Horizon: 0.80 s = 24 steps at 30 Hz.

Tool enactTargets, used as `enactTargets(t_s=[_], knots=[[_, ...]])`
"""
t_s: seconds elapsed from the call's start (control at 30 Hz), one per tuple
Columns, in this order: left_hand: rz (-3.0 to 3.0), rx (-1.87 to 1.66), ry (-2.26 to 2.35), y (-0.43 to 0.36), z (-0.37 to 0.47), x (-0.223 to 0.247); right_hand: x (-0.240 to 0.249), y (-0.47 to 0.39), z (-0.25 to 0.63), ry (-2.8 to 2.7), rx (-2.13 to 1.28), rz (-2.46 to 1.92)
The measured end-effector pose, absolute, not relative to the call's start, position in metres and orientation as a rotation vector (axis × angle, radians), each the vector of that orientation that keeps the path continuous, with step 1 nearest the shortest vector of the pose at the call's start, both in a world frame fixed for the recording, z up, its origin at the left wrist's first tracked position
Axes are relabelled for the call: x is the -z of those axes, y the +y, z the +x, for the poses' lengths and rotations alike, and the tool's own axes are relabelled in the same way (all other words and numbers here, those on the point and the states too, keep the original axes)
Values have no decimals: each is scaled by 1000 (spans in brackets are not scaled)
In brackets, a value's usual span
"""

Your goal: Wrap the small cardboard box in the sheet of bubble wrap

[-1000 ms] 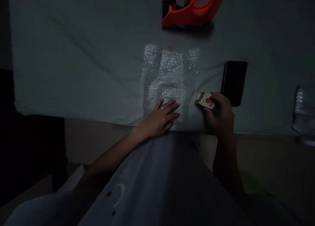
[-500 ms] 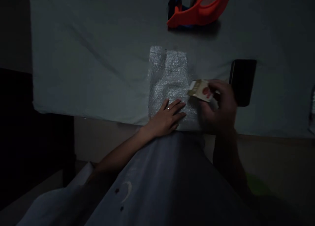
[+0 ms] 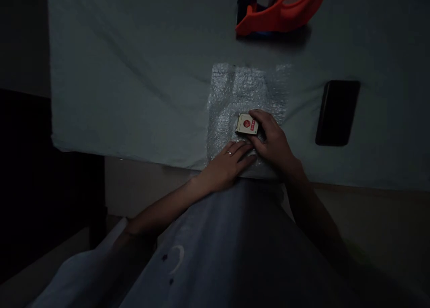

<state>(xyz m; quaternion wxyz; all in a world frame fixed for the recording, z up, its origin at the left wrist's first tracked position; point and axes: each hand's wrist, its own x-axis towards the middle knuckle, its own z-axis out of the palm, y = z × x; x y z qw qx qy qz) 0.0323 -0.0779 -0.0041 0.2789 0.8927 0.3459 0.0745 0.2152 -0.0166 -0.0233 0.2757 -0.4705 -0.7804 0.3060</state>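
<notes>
A sheet of bubble wrap (image 3: 248, 86) lies at the near edge of the table. On its lower left part rests my left hand (image 3: 230, 164), fingers stretched out flat, a ring on one finger. Between the thumb and fingers of my right hand (image 3: 270, 142) is a small cream-coloured box (image 3: 247, 124) with a red round mark and a red label. The box is over the middle of the bubble wrap, just beyond my left fingertips. Whether its underside touches the wrap, I cannot tell.
An orange tape dispenser (image 3: 282, 19) with blue parts stands at the far side of the table (image 3: 134, 97), which has a pale cloth over it. To the right lies a black phone-like slab (image 3: 337, 113). The room is dim.
My right hand has moved left with the box, from the wrap's right edge to over its middle. The wrap's right side now shows spread out. My left hand stays on the wrap.
</notes>
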Motion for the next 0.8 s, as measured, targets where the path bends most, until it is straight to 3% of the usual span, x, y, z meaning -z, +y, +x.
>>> enactTargets(t_s=[0.33, 0.6, 0.8], knots=[[2264, -417, 1289, -64, 11, -12, 22, -11, 220, -2137, -914, -1191], [2206, -419, 1271, -26, 16, -39, -26, -27, 251, -2006, -1003, -1191], [2015, -366, 1394, 11, 21, -43, -5, -18, 237, -1857, -620, -1475]])
